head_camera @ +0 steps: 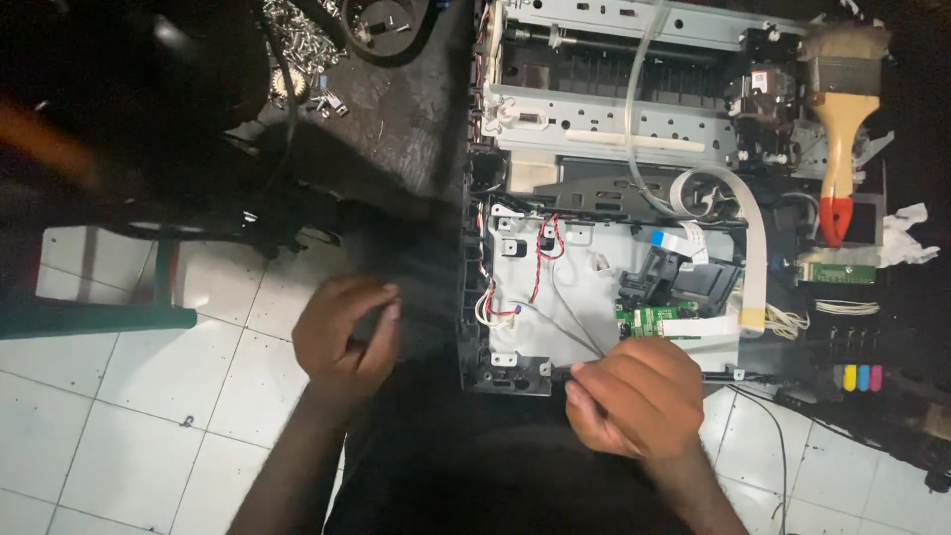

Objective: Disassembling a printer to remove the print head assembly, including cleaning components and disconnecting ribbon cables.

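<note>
An opened printer (pixel 594 129) lies on a dark table, its metal frame, wires and boards bare. My right hand (pixel 634 396) rests at the printer's near edge with its fingers pinched on thin grey wires (pixel 570 332) that run up over the grey metal plate (pixel 565 287). A small green circuit board (pixel 644 319) sits just above that hand. My left hand (pixel 342 332) hovers left of the printer, fingers curled loosely toward the thumb; nothing is visible in it. Red and white wires (pixel 543 260) cross the plate.
A paintbrush (pixel 840 109) with a wooden handle and red tip lies on the printer's right side. White flat ribbon cables (pixel 748 238) loop nearby. Ink tanks (pixel 860 376) sit at right. A pile of screws (pixel 302 45) lies at the table's far left. White floor tiles (pixel 129 396) show below.
</note>
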